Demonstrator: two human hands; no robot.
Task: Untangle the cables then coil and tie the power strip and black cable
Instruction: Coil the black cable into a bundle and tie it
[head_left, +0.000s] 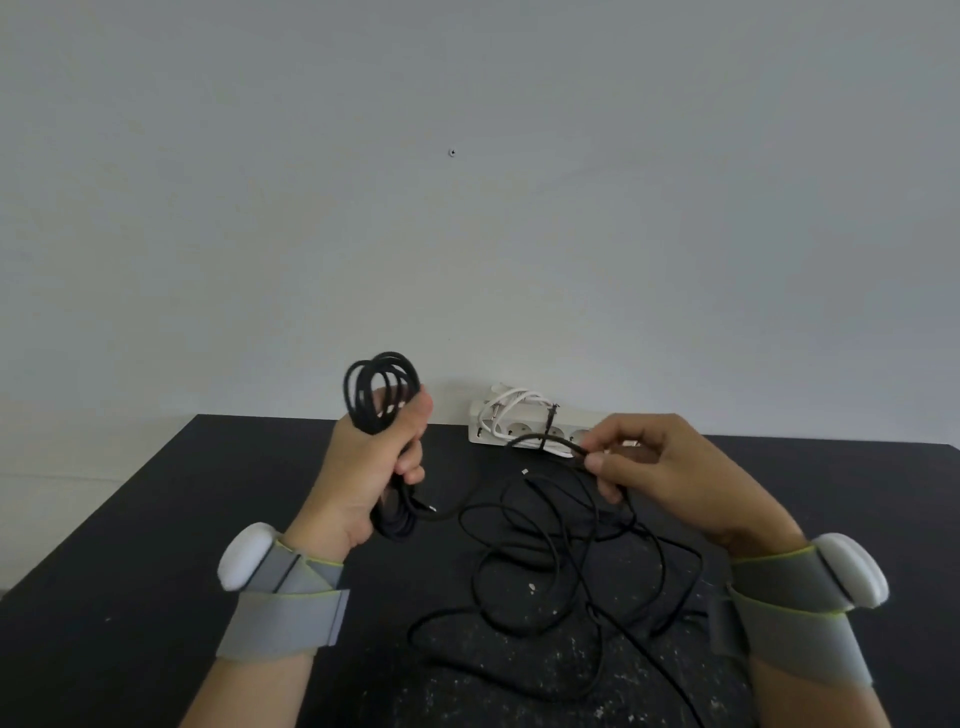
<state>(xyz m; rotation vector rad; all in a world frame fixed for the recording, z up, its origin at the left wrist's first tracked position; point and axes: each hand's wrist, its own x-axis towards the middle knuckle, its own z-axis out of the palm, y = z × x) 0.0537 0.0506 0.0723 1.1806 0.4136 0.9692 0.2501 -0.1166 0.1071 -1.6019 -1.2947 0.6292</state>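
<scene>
Firstly, black cable (382, 400): thin, matte, round in section. Several loops are gathered into a coil and held upright above the table's far side. The rest is spread as a loose tangle (571, 551) on the table between the two wrists.
Left hand (363, 478): fingers and thumb are curled round the coil's lower half, and the loops stand up out of the fist.
Right hand (675, 478): one black strand is pinched between thumb and fingertips, just in front of the power strip.
Power strip (519, 428): white oblong plastic with round sockets, laid at the table's far edge by the wall.
White cord (514, 402): bundled on top of the strip and bound with a dark tie (551, 418).
Connector tip (524, 472): small and pale, seen near the pinched strand.
Table (156, 519): black, matte, flecked with pale specks toward the front.
Wrist straps (291, 608): grey fabric, each fitted with a white rounded pod.
</scene>
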